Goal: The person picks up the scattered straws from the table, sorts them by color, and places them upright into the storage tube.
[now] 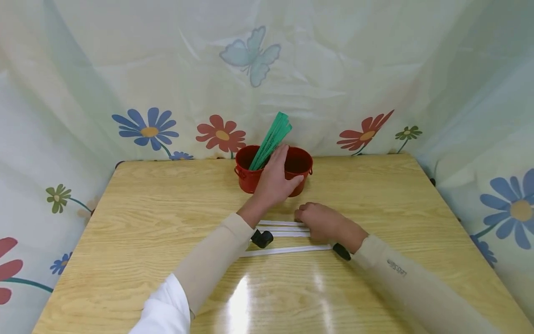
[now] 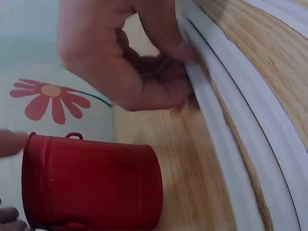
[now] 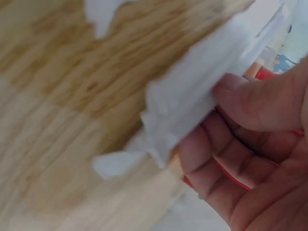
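Two red metal buckets stand side by side near the table's back edge. The left bucket (image 1: 247,180) holds a bundle of flat green sticks (image 1: 273,139), leaning right. My left hand (image 1: 275,178) reaches over the buckets, fingers extended and thumb spread at the right bucket (image 1: 306,167); the left wrist view shows a fingertip (image 2: 12,143) at its rim. My right hand (image 1: 323,223) pinches the end of a slim white paper-wrapped strip (image 2: 216,130), the one nearest the buckets. In the right wrist view its paper end (image 3: 163,120) looks crumpled beside the thumb.
Several more white strips (image 1: 288,234) lie across the wooden table (image 1: 167,199), one apart at the front (image 1: 288,250). Black wrist devices (image 1: 263,239) overlap them. A flowered curtain (image 1: 167,69) hangs behind the table and along both sides.
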